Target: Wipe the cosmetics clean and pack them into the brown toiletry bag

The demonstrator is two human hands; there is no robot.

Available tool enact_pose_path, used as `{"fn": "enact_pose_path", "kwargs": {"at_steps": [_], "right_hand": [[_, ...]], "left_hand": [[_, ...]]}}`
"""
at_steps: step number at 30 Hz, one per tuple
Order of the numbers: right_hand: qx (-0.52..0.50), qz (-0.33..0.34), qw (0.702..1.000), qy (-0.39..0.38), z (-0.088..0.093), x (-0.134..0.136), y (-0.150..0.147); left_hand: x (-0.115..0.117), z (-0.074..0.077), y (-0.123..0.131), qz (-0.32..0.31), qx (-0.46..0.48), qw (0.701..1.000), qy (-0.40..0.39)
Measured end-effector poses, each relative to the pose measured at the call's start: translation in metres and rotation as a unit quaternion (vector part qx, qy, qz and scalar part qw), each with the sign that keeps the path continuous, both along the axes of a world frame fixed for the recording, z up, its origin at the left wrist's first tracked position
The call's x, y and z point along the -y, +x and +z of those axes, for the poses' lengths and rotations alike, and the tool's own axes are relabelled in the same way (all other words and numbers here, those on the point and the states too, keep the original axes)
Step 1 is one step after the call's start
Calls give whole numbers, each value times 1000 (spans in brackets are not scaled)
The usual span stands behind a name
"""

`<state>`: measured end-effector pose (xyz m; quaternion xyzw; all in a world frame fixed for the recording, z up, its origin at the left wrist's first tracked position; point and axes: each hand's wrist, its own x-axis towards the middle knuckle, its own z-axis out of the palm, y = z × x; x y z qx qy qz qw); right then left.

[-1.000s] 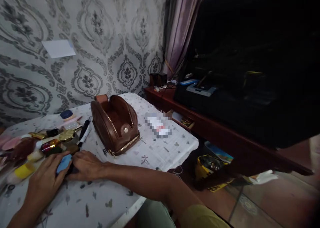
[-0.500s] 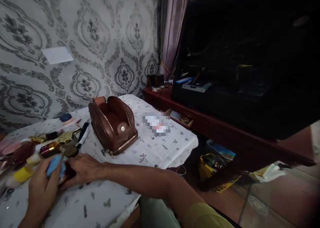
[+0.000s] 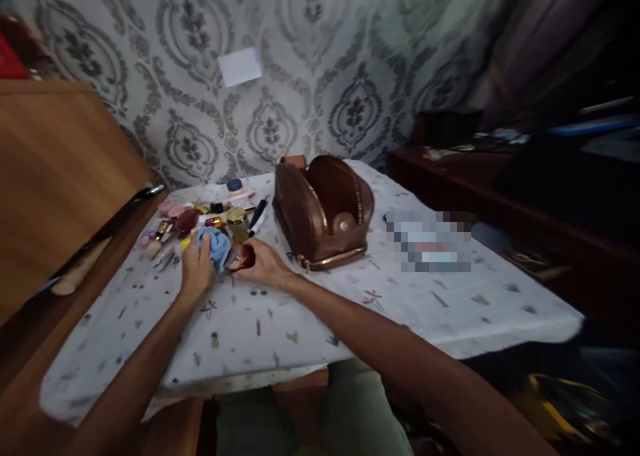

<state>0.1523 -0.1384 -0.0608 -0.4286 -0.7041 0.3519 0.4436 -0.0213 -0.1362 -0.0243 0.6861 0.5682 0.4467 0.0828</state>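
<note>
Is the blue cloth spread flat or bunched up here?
Bunched up: the blue cloth shows rumpled, overlapping folds, gathered at the fingers of the left hand.

Left grip [image 3: 197,264] holds blue cloth [image 3: 215,246], right grip [image 3: 265,263] a reddish item [image 3: 245,257].

A crumpled light-blue cloth [image 3: 216,245] sits bunched in the left hand [image 3: 195,269], on the side facing the right hand [image 3: 265,263], which curls around a small dark-red container [image 3: 245,258], partly hidden and blurred.
</note>
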Motion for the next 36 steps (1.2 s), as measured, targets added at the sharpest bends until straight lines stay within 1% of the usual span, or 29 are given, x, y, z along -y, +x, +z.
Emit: {"fn": "enact_pose_path", "kwargs": {"at_steps": [2,4,7,8,10,12,13,14,15,18,21,26,29,32,34,36], "right_hand": [[9,-12,1000,-1,2,1,0],[16,-21,1000,-2,4,3,-1],[22,-27,999,4,4,4,0],[25,-28,999,9,4,3,0],[31,-28,999,18,3,3,0],[40,-27,999,23,1,2,1],[47,-27,998,24,0,1,1],[55,-28,998,26,-1,1,1],[65,-29,997,32,-1,1,1],[89,-32,994,58,-2,1,1],[106,-31,990,83,-1,4,0],[164,-45,979,111,4,12,-2],[219,-53,966,130,8,16,0],[278,-51,946,161,11,18,4],[312,-46,931,186,14,20,7],[337,-40,917,210,16,22,8]], "left_hand": [[-1,0,-3,12,26,999,22],[0,1,-5,23,68,997,28],[5,5,-6,12,107,994,24],[6,6,-6,-11,101,995,26],[10,7,-5,-95,50,994,24],[11,5,-3,-196,-24,980,0],[12,4,-2,-232,-59,971,-13],[12,2,0,-251,-87,964,-21],[12,0,1,-257,-108,960,-23],[12,-5,1,-244,-145,959,-12],[14,-7,0,-230,-162,960,4],[17,-10,0,-165,-177,970,23],[15,-14,-1,-134,-177,974,35],[10,-17,-1,-113,-165,979,32],[8,-18,-1,-109,-146,983,12],[7,-16,-1,-103,-122,987,-23]]}}
